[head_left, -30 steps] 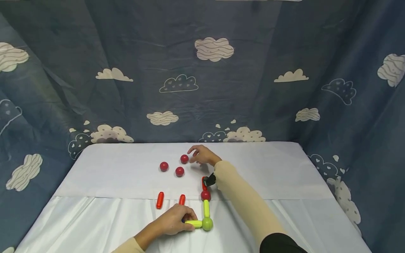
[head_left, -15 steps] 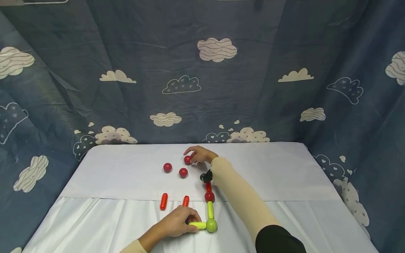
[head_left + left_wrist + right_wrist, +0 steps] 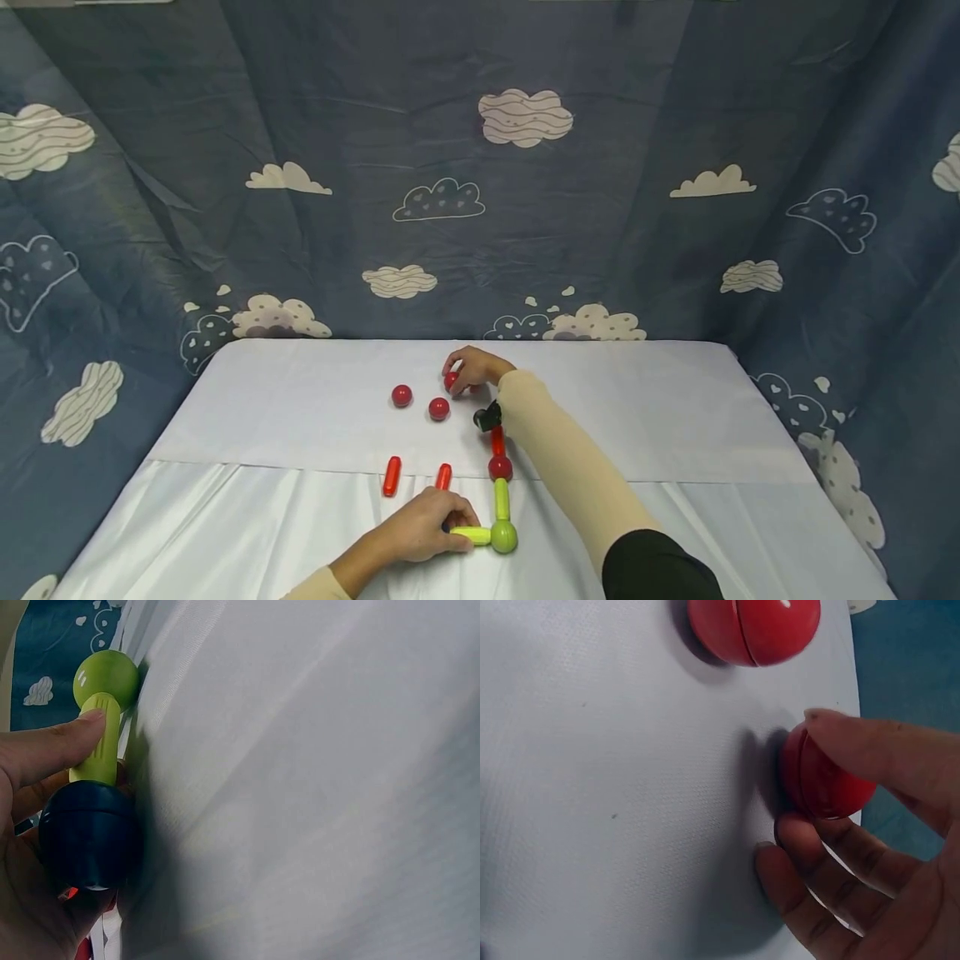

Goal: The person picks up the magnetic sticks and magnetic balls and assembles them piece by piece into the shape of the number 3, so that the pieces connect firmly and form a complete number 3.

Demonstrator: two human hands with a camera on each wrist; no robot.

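Note:
At the back of the white table my right hand (image 3: pixel 480 368) pinches a red ball (image 3: pixel 826 780), thumb on one side and fingertips on the other. The ball sits on the cloth. Near the front, my left hand (image 3: pixel 426 525) grips a yellow-green rod (image 3: pixel 103 750). That rod joins a green ball (image 3: pixel 504 537) at one end and a dark blue ball (image 3: pixel 91 834) at the other; the blue one is mostly hidden in the head view. From the green ball a second yellow-green rod (image 3: pixel 502 498) runs away to a red joint ball (image 3: pixel 500 467), then a red rod (image 3: pixel 498 442).
Two more red balls (image 3: pixel 402 396) (image 3: pixel 438 408) lie left of my right hand. Loose red rods (image 3: pixel 392 477) (image 3: pixel 443 476) lie behind my left hand. A dark ball-like part (image 3: pixel 481 419) shows beside my right sleeve. A cloud-printed curtain (image 3: pixel 435 250) hangs behind the table.
My right hand has moved slightly left onto the farthest red ball and taken it between thumb and fingers. My left hand keeps its hold on the rod. The head view has shifted slightly.

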